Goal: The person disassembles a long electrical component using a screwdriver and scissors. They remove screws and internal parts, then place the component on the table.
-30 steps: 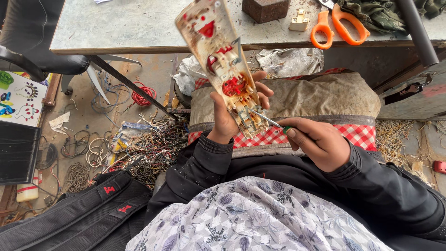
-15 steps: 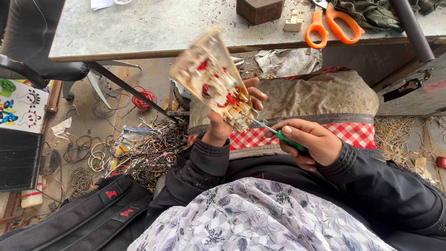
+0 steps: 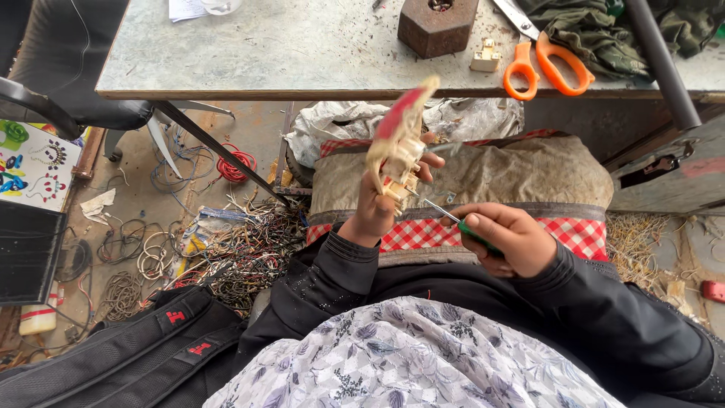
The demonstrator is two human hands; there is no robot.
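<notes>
My left hand (image 3: 376, 209) holds up a cream and red plastic switch board (image 3: 398, 141), turned nearly edge-on to the camera. My right hand (image 3: 504, 237) grips a green-handled screwdriver (image 3: 461, 223), and its thin metal tip touches the lower part of the board. Both hands are over my lap, above a red-and-white checked cloth (image 3: 577, 233) and a dirty brown cushion (image 3: 521, 171). The board's face is hidden at this angle.
A grey workbench (image 3: 287, 60) lies ahead with a brown wooden block (image 3: 438, 26), orange-handled scissors (image 3: 547, 64), a small white part (image 3: 485, 58) and green cloth (image 3: 585, 30). Tangled wires (image 3: 234, 249) and coils cover the floor at left. A black bag (image 3: 128, 355) lies at lower left.
My left hand has rotated the switch board from face-on to nearly edge-on. The screwdriver in my right hand has stayed against the board's lower part.
</notes>
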